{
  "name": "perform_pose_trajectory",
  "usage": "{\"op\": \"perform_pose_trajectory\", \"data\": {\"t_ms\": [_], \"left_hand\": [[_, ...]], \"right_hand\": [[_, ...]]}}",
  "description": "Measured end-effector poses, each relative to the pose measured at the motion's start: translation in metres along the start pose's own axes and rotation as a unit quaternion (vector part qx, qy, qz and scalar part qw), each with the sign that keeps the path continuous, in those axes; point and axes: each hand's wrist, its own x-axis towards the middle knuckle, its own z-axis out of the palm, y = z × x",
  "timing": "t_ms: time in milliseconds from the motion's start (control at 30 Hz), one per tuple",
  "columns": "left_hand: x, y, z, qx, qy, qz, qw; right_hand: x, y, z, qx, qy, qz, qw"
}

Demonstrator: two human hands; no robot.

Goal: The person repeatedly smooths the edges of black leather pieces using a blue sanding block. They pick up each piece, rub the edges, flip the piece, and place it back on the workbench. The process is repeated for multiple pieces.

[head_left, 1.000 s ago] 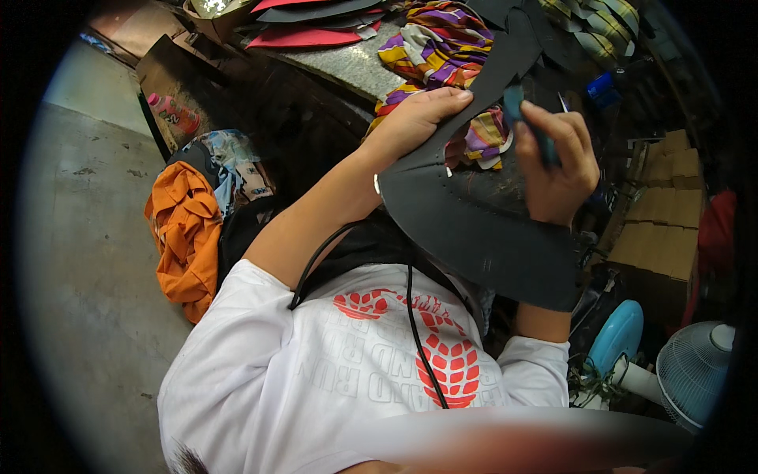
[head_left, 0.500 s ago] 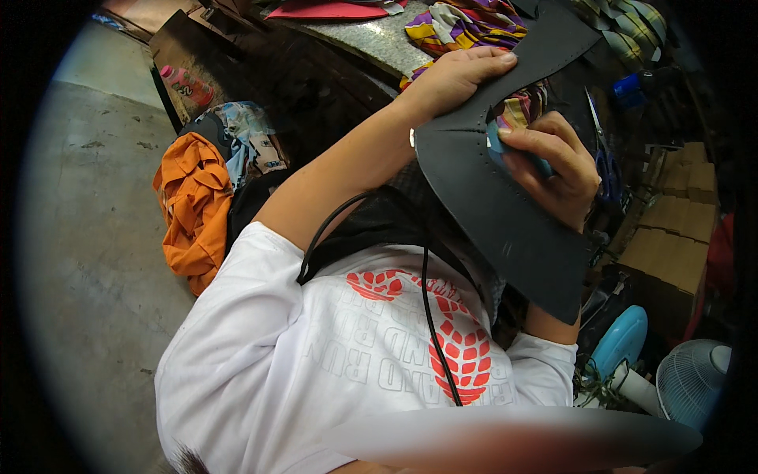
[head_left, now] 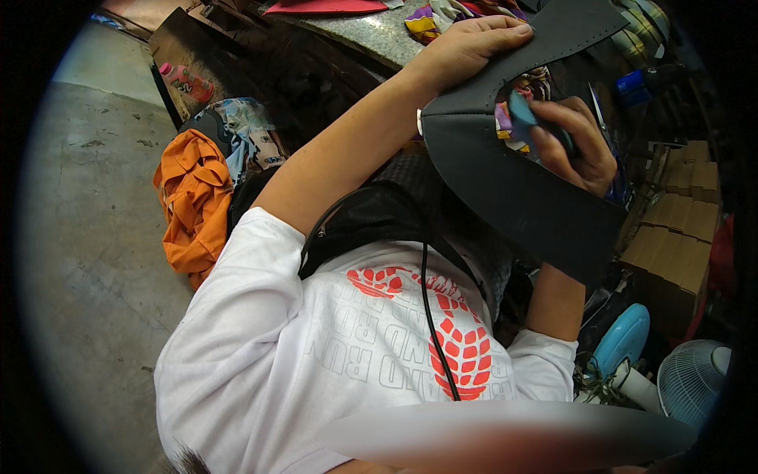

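My left hand (head_left: pixel 483 49) is closed on the far arm of a curved black leather-like piece (head_left: pixel 505 178), thumb lying along its face. The piece looks like a shoe upper, with a seam across its middle and a row of small holes along the inner curve. My right hand (head_left: pixel 584 146) is just off that inner edge, pinching a small teal-blue object (head_left: pixel 521 114) whose kind I cannot make out. Beyond the inner curve shows crumpled patterned cloth (head_left: pixel 533 83). The lower arm of the piece hangs in front of my right forearm.
Scissors (head_left: pixel 596 107) and a blue object (head_left: pixel 629 87) lie right of my hands. Stacked cardboard boxes (head_left: pixel 667 241), a blue disc (head_left: pixel 622 340) and a white fan (head_left: pixel 695 383) stand at right. At left are orange cloth (head_left: pixel 193 201) and a pink bottle (head_left: pixel 187 81).
The black piece has shifted right and up with my left hand, its lower end swinging upward. My right hand has moved right, drawing the teal-blue object off the piece's inner edge.
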Motion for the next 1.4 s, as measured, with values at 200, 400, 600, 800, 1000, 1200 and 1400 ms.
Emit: {"op": "perform_pose_trajectory", "data": {"t_ms": [200,400,600,800,1000,1200,1400], "left_hand": [[0.008,-0.002,-0.004,0.006,-0.034,0.014,0.999],[0.019,0.006,-0.013,0.014,-0.062,0.009,0.998],[0.026,0.035,-0.029,0.103,-0.021,0.013,0.994],[0.009,0.060,-0.041,-0.153,-0.071,-0.092,0.981],[0.007,0.054,-0.039,-0.114,-0.080,-0.079,0.987],[0.026,0.040,-0.072,-0.121,0.053,-0.153,0.979],[0.020,0.044,-0.115,-0.088,0.121,-0.130,0.980]], "right_hand": [[0.000,0.000,0.003,-0.026,-0.025,-0.025,0.999],[-0.004,0.006,0.005,-0.003,-0.023,0.003,1.000],[-0.006,0.014,-0.017,-0.235,0.107,0.061,0.964],[0.022,0.054,-0.053,-0.337,0.054,0.088,0.936],[0.066,0.088,-0.064,-0.452,-0.016,-0.042,0.891],[0.018,0.066,-0.103,-0.420,0.044,0.127,0.898],[-0.042,0.047,-0.141,-0.577,-0.030,0.307,0.756]]}}
